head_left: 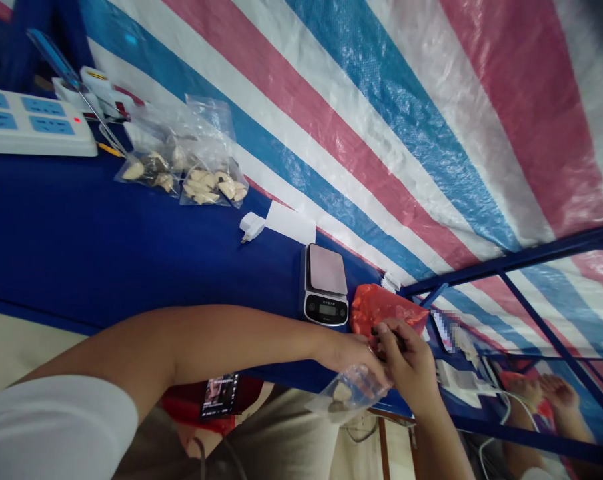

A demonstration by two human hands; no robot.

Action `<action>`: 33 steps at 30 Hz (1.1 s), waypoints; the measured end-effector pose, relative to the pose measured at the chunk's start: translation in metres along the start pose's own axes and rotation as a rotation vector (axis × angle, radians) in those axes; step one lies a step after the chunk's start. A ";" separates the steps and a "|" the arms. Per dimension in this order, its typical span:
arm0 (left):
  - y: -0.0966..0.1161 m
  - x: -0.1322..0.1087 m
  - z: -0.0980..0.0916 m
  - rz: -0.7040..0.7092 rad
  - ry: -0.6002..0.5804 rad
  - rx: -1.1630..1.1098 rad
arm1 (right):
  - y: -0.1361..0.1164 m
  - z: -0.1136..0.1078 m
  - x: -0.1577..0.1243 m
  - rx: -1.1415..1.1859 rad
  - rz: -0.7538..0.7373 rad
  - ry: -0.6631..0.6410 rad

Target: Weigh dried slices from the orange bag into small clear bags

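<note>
My left hand (354, 360) is closed on a small clear plastic bag (337, 400) near the table's front edge. A few pale, chunky pieces lie in the bag, which hangs toward my lap. My right hand (406, 353) is closed beside it, its fingers pinching small dark pieces whose kind I cannot make out. The two hands meet, so the bag's mouth is mostly hidden. Just behind them sits a red plastic bag (386, 307), its contents hidden. To its left stands a kitchen scale (326, 277) with a bare plate.
Filled clear bags (201, 177) of pale and dark pieces lie at the back left, by a power strip (36, 123). A white plug adapter (253, 225) and a white card (291, 223) lie behind the scale. A phone (220, 395) rests on my lap. Another person's hands (556, 393) show at right.
</note>
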State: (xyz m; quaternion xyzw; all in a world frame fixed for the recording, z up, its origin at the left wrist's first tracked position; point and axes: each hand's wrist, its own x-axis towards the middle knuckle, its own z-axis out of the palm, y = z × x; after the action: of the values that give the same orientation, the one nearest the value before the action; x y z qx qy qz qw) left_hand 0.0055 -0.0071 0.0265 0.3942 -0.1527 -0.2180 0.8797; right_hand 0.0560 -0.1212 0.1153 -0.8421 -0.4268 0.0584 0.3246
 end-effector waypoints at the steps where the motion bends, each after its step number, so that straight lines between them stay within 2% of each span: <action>1: 0.000 0.000 0.000 0.002 -0.004 -0.014 | 0.000 0.001 0.000 0.007 0.003 0.017; 11: -0.011 0.011 -0.006 0.026 -0.006 -0.010 | -0.004 0.009 0.001 0.110 0.112 0.030; 21: -0.007 0.008 -0.006 0.018 0.018 -0.032 | -0.001 0.008 0.002 0.115 0.176 0.007; 25: -0.004 0.006 -0.005 0.005 0.024 -0.046 | 0.000 0.004 0.001 0.147 0.189 -0.003; 33: 0.012 -0.006 -0.006 0.004 0.027 -0.086 | 0.000 -0.020 -0.001 0.029 0.133 0.139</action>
State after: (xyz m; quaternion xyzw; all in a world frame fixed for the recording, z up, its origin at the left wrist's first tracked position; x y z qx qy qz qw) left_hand 0.0060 0.0067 0.0308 0.3589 -0.1320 -0.2171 0.8982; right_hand 0.0621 -0.1319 0.1307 -0.8658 -0.3457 0.0273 0.3608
